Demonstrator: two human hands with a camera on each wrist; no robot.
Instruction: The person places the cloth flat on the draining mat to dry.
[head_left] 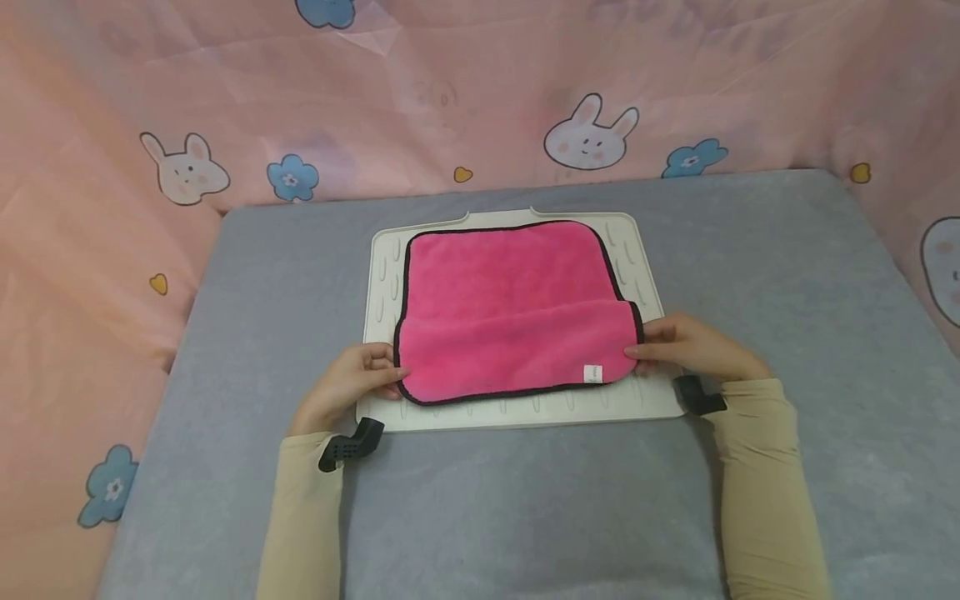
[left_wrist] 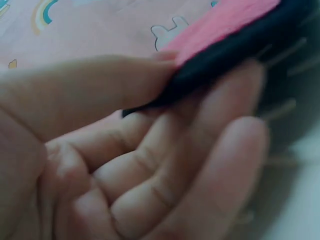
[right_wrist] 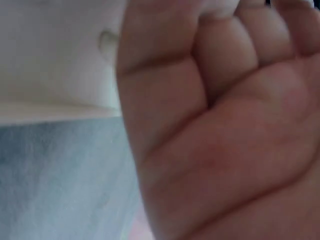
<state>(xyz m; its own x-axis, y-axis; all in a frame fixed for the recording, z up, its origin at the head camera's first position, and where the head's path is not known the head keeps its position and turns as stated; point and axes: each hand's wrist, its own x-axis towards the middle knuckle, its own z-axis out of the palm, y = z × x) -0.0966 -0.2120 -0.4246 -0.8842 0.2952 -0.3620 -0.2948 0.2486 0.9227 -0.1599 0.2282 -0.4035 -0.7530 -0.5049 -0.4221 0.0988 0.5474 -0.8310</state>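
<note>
A pink towel (head_left: pixel 510 267) with black edging lies on a white ribbed mat (head_left: pixel 450 419), its near part folded back over itself. The folded flap carries a small white label near its right end. At the flap's left end my left hand (head_left: pixel 351 381) pinches the black edge between thumb and fingers; the left wrist view shows the thumb on top of the towel (left_wrist: pixel 225 25). My right hand (head_left: pixel 693 346) pinches the flap's right end in the same way. In the right wrist view the right palm (right_wrist: pixel 225 135) fills most of the picture and hides the towel.
Under the mat spreads a grey cloth-covered table (head_left: pixel 525 508). A pink curtain (head_left: pixel 450 108) with rabbits and flowers hangs behind it and along the sides. Black wrist devices sit on both wrists, the left one (head_left: pixel 351 444) beside the mat's near left corner.
</note>
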